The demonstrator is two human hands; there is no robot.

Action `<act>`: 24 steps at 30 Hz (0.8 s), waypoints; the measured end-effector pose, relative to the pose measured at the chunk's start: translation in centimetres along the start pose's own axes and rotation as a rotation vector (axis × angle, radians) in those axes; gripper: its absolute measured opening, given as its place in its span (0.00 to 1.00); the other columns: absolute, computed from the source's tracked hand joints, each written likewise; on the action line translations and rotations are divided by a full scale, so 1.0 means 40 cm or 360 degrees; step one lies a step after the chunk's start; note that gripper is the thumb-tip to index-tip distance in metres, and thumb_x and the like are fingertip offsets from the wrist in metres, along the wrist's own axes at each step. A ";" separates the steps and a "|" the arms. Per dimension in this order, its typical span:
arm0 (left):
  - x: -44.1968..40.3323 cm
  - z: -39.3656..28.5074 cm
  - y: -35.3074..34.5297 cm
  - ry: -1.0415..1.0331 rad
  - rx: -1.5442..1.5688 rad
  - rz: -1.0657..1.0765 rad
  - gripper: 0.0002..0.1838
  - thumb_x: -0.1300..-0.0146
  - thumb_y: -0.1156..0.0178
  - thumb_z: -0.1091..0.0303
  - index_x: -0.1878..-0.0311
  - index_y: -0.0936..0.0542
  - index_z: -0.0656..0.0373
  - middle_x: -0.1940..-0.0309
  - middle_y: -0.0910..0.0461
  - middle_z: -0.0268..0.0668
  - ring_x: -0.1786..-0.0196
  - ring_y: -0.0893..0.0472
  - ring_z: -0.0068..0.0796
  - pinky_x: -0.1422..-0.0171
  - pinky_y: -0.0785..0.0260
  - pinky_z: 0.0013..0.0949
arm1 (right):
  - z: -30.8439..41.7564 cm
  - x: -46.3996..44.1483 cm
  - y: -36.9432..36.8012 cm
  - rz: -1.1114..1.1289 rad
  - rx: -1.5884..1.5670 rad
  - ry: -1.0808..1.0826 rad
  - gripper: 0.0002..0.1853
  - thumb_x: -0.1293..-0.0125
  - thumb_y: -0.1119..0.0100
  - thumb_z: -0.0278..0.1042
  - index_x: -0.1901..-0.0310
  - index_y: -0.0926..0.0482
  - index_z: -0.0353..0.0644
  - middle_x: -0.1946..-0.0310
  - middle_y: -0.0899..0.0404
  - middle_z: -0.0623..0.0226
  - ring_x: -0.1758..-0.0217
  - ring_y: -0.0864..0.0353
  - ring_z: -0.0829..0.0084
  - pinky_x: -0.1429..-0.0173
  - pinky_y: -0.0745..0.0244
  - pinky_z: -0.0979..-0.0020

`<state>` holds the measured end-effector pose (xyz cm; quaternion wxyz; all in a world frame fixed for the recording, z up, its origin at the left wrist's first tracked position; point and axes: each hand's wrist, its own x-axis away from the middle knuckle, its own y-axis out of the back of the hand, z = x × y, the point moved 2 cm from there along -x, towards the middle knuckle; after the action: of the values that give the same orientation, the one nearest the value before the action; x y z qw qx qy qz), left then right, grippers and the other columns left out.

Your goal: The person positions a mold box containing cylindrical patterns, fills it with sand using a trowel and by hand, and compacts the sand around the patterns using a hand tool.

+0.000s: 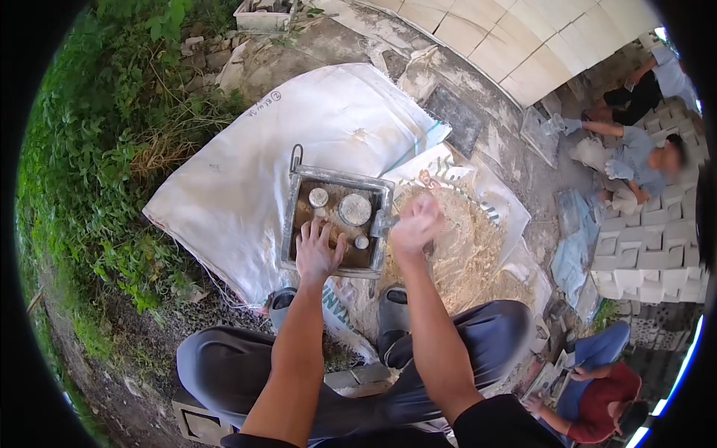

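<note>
A square metal-grey mould frame (341, 176) with brown sand (330, 190) inside lies on a white woven sack. Set in the sand are a large round disc (355, 210), a smaller disc (319, 197) and a small round piece (362, 242). My left hand (317, 252) reaches over the frame's near left part, fingers spread on or just above the sand; what lies under the palm is hidden. Closed and blurred, my right hand (418, 226) is at the frame's right side. A short grey piece (385, 222) shows between it and the rim; I cannot tell what it is.
The white sack (246, 160) spreads beneath and left of the frame. Loose pale sand (470, 239) is heaped on the right. Green plants (104, 164) border the left. A person in grey (644, 160) and one in red (609, 399) sit at right, near stacked pale blocks (650, 246).
</note>
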<state>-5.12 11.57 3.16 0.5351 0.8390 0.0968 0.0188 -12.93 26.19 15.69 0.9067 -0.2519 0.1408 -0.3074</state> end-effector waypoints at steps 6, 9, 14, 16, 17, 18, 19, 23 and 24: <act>0.008 0.003 0.001 -0.0049 -0.0003 -0.0115 0.20 0.40 0.43 0.52 0.53 0.23 0.57 0.44 0.30 0.40 0.40 0.33 0.44 0.42 0.37 0.46 | 0.070 0.065 0.055 0.0545 0.0278 0.0220 0.28 0.33 0.56 0.58 0.82 0.48 0.49 0.86 0.50 0.77 0.85 0.48 0.80 0.80 0.53 0.76; 0.001 -0.005 0.002 -0.0042 -0.0005 -0.0111 0.20 0.40 0.44 0.52 0.52 0.23 0.56 0.44 0.30 0.41 0.40 0.33 0.45 0.41 0.37 0.47 | 0.046 0.050 0.066 0.0476 0.0349 0.0156 0.29 0.34 0.55 0.58 0.84 0.50 0.49 0.88 0.51 0.76 0.87 0.53 0.81 0.83 0.59 0.74; 0.016 0.000 0.005 0.0021 -0.0048 0.0065 0.22 0.38 0.48 0.49 0.50 0.23 0.56 0.42 0.30 0.42 0.37 0.35 0.46 0.39 0.38 0.47 | 0.093 0.107 0.087 0.0505 0.0377 0.0170 0.25 0.33 0.59 0.52 0.83 0.51 0.49 0.88 0.51 0.76 0.85 0.54 0.82 0.81 0.59 0.74; -0.002 -0.005 0.007 0.0031 0.0010 0.0049 0.23 0.38 0.49 0.48 0.50 0.23 0.56 0.42 0.30 0.42 0.37 0.35 0.45 0.38 0.38 0.46 | 0.061 0.091 0.081 0.0609 0.0653 -0.0119 0.23 0.34 0.61 0.49 0.83 0.51 0.48 0.87 0.51 0.77 0.84 0.53 0.82 0.80 0.58 0.74; -0.001 -0.004 0.003 0.0022 -0.0002 0.0017 0.23 0.38 0.48 0.48 0.50 0.23 0.56 0.41 0.31 0.42 0.37 0.35 0.44 0.38 0.39 0.46 | 0.061 0.087 0.087 0.0613 0.0544 -0.0179 0.24 0.34 0.60 0.50 0.83 0.50 0.48 0.87 0.51 0.77 0.85 0.52 0.82 0.81 0.58 0.74; -0.007 -0.006 0.003 0.0007 -0.0005 0.0009 0.23 0.38 0.48 0.48 0.50 0.23 0.56 0.41 0.31 0.42 0.37 0.35 0.44 0.38 0.39 0.46 | 0.083 0.094 0.077 0.0606 0.0535 -0.0167 0.24 0.34 0.60 0.50 0.83 0.50 0.48 0.87 0.51 0.77 0.85 0.52 0.82 0.81 0.58 0.74; -0.012 -0.007 0.005 -0.0010 -0.0013 -0.0048 0.21 0.39 0.46 0.51 0.51 0.23 0.56 0.43 0.30 0.41 0.38 0.34 0.44 0.39 0.38 0.46 | 0.116 0.105 0.066 0.0561 0.0489 -0.0037 0.24 0.33 0.60 0.51 0.83 0.49 0.48 0.87 0.51 0.77 0.85 0.52 0.82 0.81 0.58 0.74; -0.001 -0.011 0.011 -0.0027 0.0027 -0.0080 0.18 0.40 0.44 0.53 0.53 0.23 0.56 0.44 0.30 0.40 0.40 0.34 0.44 0.40 0.38 0.46 | 0.091 0.095 0.089 0.0498 0.0479 0.0084 0.24 0.32 0.60 0.52 0.82 0.48 0.48 0.88 0.50 0.77 0.85 0.51 0.81 0.81 0.58 0.74; 0.000 -0.013 0.009 -0.0037 0.0027 -0.0084 0.18 0.40 0.44 0.53 0.53 0.23 0.56 0.44 0.30 0.40 0.40 0.34 0.44 0.40 0.38 0.46 | 0.081 0.092 0.089 0.0473 0.0503 -0.0045 0.24 0.32 0.60 0.52 0.82 0.48 0.48 0.88 0.50 0.76 0.86 0.51 0.81 0.81 0.58 0.74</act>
<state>-5.14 11.88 3.68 0.5294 0.8408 0.1128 -0.0060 -7.05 27.52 16.10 0.9722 -0.0874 0.1138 -0.1851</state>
